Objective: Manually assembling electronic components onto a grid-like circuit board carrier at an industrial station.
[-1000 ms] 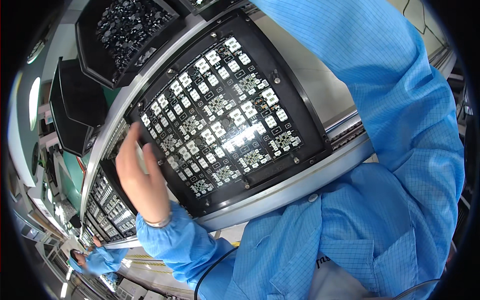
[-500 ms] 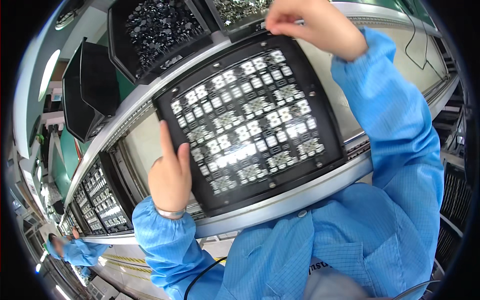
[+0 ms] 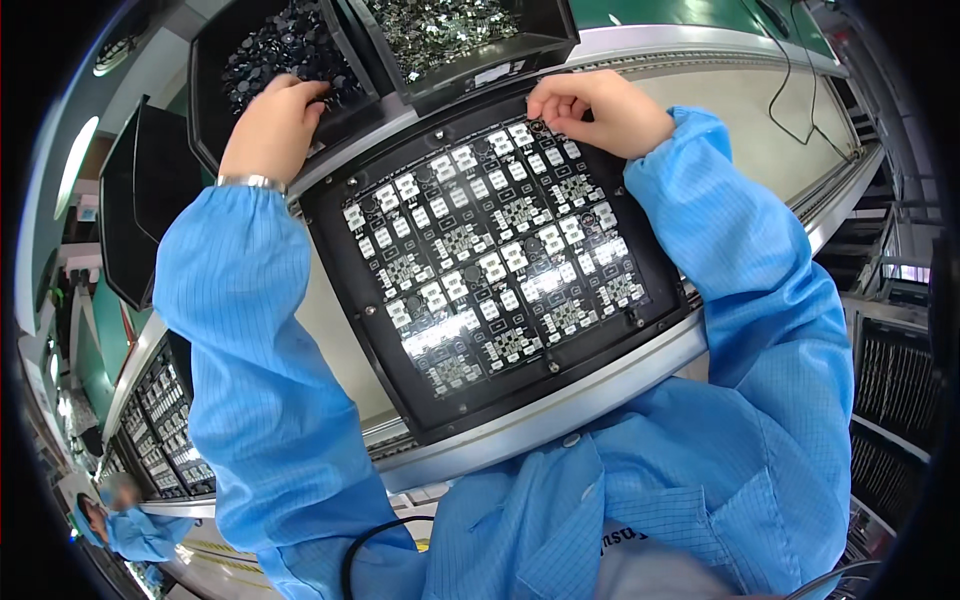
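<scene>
A black frame lies in front of me, holding a panel of dark circuit boards with rows of white square parts. Over the panel's far right corner is my right hand. Its thumb and fingers are closed together, and whatever they pinch is too small to make out. My left hand reaches into a black bin of small dark, mostly roundish parts. The fingers there are bent, with the thumb a little apart, and I see nothing held between them.
Right of that bin stands another black bin with small silvery parts. An angled black bin sits at the left. Metal rails run along the line. More panels and a person in blue are farther left.
My left hand has left the frame's left edge and gone up to the bin of dark parts. My right hand has come down from near the silvery parts' bin to the panel's far right corner.
</scene>
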`<state>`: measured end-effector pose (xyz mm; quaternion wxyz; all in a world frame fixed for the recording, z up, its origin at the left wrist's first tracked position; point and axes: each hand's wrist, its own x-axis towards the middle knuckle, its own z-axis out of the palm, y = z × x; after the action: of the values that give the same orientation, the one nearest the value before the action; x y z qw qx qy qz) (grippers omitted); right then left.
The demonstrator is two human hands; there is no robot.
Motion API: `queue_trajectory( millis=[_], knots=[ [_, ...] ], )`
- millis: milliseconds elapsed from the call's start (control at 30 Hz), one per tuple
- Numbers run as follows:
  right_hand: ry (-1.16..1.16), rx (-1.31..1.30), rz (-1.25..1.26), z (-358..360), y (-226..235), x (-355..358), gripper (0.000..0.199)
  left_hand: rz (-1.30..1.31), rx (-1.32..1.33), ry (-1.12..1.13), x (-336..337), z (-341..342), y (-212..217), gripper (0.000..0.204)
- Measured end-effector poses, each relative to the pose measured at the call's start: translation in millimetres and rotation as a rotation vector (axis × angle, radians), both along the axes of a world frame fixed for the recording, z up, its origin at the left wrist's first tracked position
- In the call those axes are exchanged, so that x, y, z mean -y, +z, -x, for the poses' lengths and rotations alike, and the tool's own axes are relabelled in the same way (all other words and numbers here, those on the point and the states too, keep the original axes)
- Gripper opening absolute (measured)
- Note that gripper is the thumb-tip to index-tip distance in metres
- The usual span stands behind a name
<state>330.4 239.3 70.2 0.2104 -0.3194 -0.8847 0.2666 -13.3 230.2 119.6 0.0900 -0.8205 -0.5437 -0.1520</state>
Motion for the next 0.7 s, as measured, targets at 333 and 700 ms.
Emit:
queue_trajectory(
  millis=[333,700],
  knots=[
    [-0.063,-0.097,-0.045,-2.9,-16.1,3.5,0.02,0.087,0.017,0.117,-9.9,-16.5,2.1,0.015],
    [-0.01,-0.061,-0.081,1.1,-11.0,0.0,0.018,0.006,0.375,0.168,-6.2,-9.3,9.4,0.016]
  ],
)
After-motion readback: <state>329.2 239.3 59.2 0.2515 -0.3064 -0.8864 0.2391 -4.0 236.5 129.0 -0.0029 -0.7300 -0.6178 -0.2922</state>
